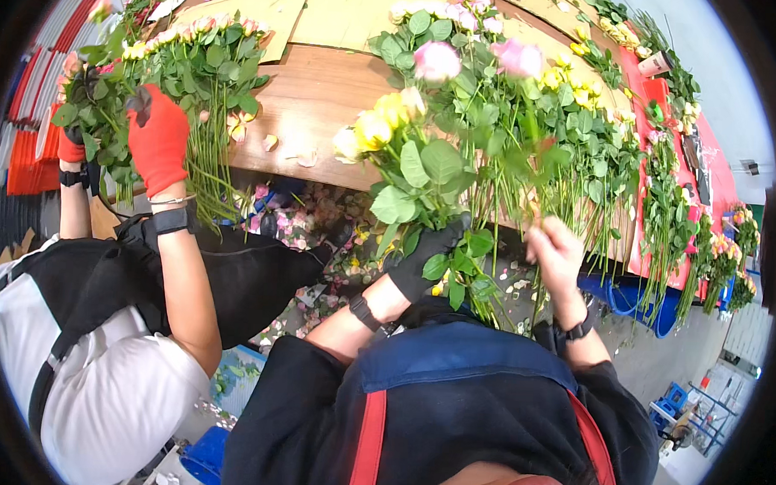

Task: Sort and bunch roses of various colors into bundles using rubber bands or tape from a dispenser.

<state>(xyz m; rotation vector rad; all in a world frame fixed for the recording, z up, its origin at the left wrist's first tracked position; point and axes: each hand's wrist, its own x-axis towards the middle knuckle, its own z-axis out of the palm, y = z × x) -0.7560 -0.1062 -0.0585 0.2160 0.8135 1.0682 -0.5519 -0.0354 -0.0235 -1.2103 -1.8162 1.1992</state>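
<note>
My left hand (pixel 429 253), in a black glove, is closed around a bunch of yellow roses (pixel 376 128). Their heads lean up and left over the table edge, and the cut stems (pixel 485 310) stick out below my hand by my apron. My right hand (pixel 554 251) is bare, its fingers pinched on the lower stem of a pink rose (pixel 519 58). That rose and its leaves are blurred. Another pink rose head (pixel 437 61), also blurred, shows to its left. Behind both hands, a row of leafy rose stems (pixel 488 124) lies across the table with stem ends over the edge.
At my left, a co-worker's red-gloved hand (pixel 157 141) is beside peach roses (pixel 209 28). Loose petals (pixel 271 142) dot the wooden table (pixel 329 86). Petals and leaves litter the floor (pixel 297 265). A blue bucket (pixel 642 306) stands under the table's right end.
</note>
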